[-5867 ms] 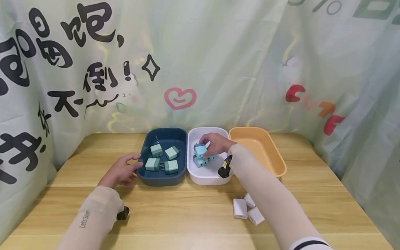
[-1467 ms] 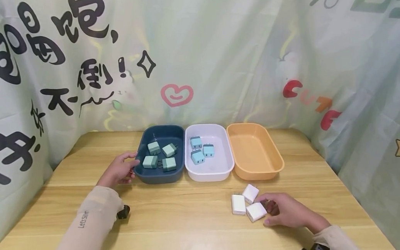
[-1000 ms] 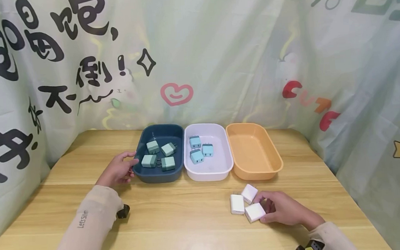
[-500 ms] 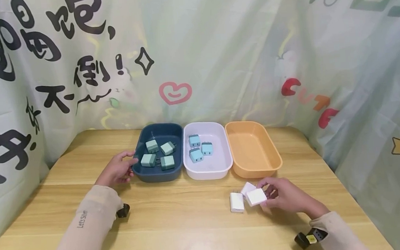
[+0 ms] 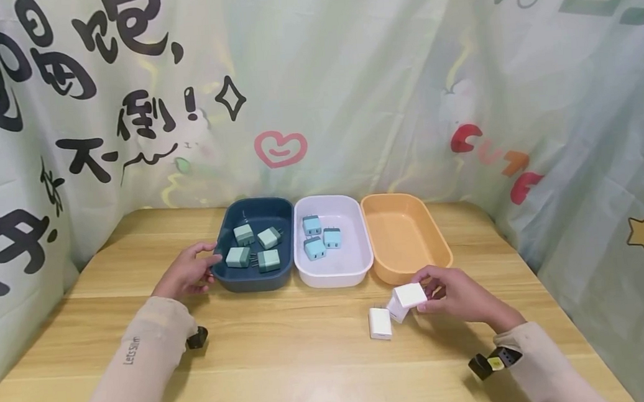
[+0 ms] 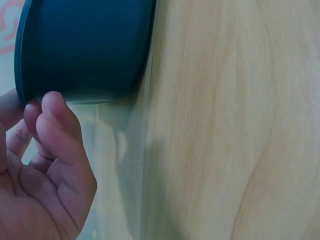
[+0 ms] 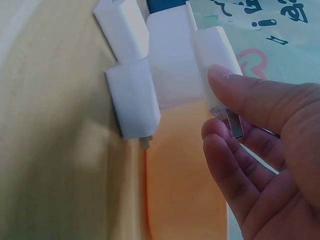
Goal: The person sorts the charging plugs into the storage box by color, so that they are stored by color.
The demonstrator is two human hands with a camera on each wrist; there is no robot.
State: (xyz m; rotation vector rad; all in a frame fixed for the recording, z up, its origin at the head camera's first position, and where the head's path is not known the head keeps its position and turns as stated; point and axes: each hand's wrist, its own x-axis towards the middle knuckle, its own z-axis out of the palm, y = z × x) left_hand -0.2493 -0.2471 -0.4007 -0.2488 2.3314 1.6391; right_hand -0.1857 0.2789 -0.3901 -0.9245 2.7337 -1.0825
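My right hand (image 5: 456, 291) pinches a white charger plug (image 5: 411, 295) between thumb and fingers. In the right wrist view, this charger plug (image 7: 215, 47) is lifted, its metal prongs pointing back toward the fingers. Two more white charger plugs lie on the table: one (image 5: 397, 311) partly hidden behind the held one, the other (image 5: 380, 323) to its left. At far left, my left hand (image 5: 188, 271) holds the near left edge of a dark blue tray (image 5: 256, 284). The left wrist view has the rim of that tray (image 6: 85, 50) between thumb and fingers.
Several pale green charger plugs (image 5: 268, 261) lie in the dark blue tray. A white tray (image 5: 335, 280) beside it contains three light blue charger plugs (image 5: 314, 247). To the right stands an orange tray (image 5: 408, 232) with nothing in it. A printed curtain (image 5: 348, 87) hangs behind the table.
My right hand left the white tray after lowering a light blue charger plug there, then took a white charger plug and raised it toward the orange tray. My left hand stays at the dark blue tray.
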